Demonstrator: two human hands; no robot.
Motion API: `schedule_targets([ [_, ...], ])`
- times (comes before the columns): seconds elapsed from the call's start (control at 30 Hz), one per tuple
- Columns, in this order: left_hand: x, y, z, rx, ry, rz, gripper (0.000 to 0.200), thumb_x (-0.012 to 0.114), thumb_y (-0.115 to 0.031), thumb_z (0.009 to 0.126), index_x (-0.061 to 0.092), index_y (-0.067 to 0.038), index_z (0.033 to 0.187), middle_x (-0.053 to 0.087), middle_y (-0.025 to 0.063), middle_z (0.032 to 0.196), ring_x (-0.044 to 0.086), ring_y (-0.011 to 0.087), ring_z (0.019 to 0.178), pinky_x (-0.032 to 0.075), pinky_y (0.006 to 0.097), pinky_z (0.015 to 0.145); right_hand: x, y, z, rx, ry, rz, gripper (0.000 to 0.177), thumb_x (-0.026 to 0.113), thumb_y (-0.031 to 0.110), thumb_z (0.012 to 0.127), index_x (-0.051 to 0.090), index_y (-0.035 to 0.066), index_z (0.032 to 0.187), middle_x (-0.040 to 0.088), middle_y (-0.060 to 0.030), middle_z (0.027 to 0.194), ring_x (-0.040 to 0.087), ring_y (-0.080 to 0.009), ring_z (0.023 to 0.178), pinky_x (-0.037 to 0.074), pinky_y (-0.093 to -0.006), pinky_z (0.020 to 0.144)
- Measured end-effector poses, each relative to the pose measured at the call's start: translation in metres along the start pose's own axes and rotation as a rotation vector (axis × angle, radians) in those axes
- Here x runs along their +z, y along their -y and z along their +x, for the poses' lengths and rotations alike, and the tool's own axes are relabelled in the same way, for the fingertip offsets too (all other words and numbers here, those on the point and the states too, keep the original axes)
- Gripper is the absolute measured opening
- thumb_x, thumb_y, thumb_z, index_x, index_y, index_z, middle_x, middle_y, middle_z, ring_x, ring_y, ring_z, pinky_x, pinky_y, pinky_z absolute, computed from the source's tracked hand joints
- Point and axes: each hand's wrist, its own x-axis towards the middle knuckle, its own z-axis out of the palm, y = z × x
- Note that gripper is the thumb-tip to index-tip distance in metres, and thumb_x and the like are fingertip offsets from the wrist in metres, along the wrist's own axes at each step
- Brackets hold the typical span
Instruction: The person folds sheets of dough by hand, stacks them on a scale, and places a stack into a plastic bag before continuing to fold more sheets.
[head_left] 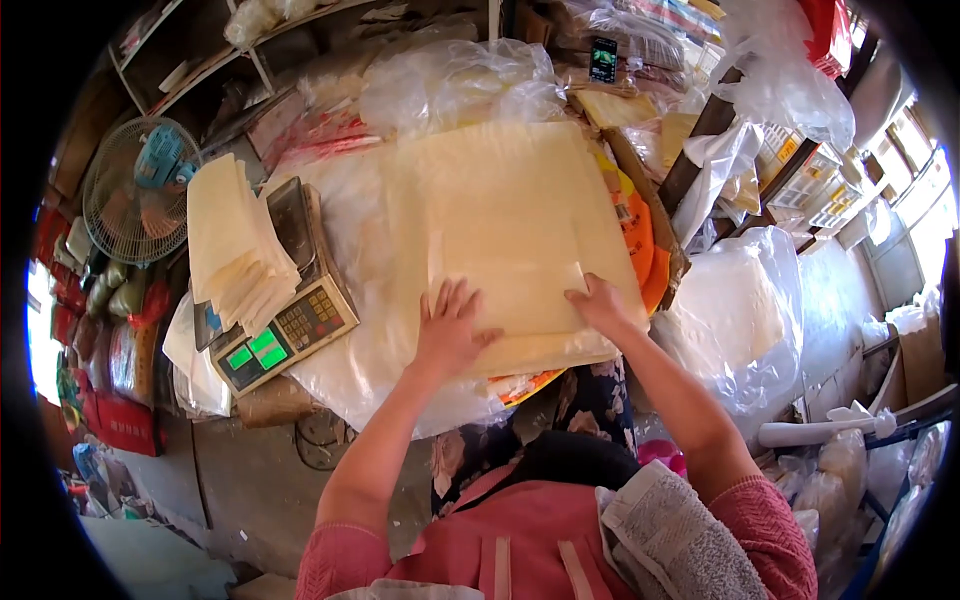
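In the head view, a stack of large pale yellow sheets [510, 190] lies in front of me. A smaller sheet [505, 265] of the same colour rests on top of it. My left hand [450, 325] lies flat on the left part of the smaller sheet, fingers spread. At that sheet's right edge, my right hand [602, 305] is closed, with thumb and fingers pinching near a raised whitish corner. To the left, a digital scale [300, 325] with lit green displays bears a pile of folded pale sheets [235, 235].
Clear plastic film [345, 375] spreads under the sheets. An orange printed bag [640, 235] shows along their right side. A fan [140, 190] stands at left. A phone [603, 60] is propped at the back. Plastic-wrapped sheets [735, 310] lie at right.
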Motion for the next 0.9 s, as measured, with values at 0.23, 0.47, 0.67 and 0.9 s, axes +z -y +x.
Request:
schedule_targets([
  [0.23,-0.002,0.016,0.008,0.151,-0.003,-0.001,0.059,0.068,-0.034,0.077,0.050,-0.006,0.125,0.046,0.0156,0.133,0.043,0.0327,0.123,0.035,0.0433,0.102,-0.046,0.052,-0.022,-0.491,0.195,-0.478,0.092,0.068,0.047,0.074,0.021,0.013,0.146,0.022,-0.0176,0.149,0.018,-0.0369,0.137,0.020,-0.0528,0.109],
  [0.47,-0.069,0.033,0.017,-0.057,0.132,-0.434,0.031,0.073,-0.012,0.066,0.063,-0.006,0.094,0.068,0.0120,0.086,0.064,0.0313,0.077,0.051,0.0372,0.072,-0.065,0.007,0.004,-0.623,0.415,-0.117,0.060,0.068,0.034,0.078,0.050,0.005,0.128,0.050,-0.0174,0.129,0.045,-0.0297,0.122,0.034,-0.0375,0.103],
  [0.67,-0.045,0.056,0.040,-0.402,-0.181,-0.994,0.031,0.077,-0.014,0.073,0.058,-0.001,0.094,0.064,0.0075,0.082,0.059,0.0119,0.074,0.048,0.0269,0.067,-0.051,0.011,0.012,-0.181,0.189,0.461,0.036,0.061,0.036,0.088,0.059,0.001,0.095,0.061,-0.0116,0.083,0.059,-0.0227,0.077,0.047,-0.0300,0.071],
  [0.9,-0.004,0.053,0.082,-0.565,-0.256,-0.345,0.052,0.069,-0.033,0.080,0.054,-0.003,0.120,0.055,0.0175,0.118,0.054,0.0238,0.108,0.045,0.0371,0.087,-0.007,0.007,0.054,0.102,-0.101,0.143,0.045,0.056,0.045,0.089,0.050,0.003,0.075,0.056,-0.0159,0.067,0.059,-0.0291,0.066,0.045,-0.0389,0.062],
])
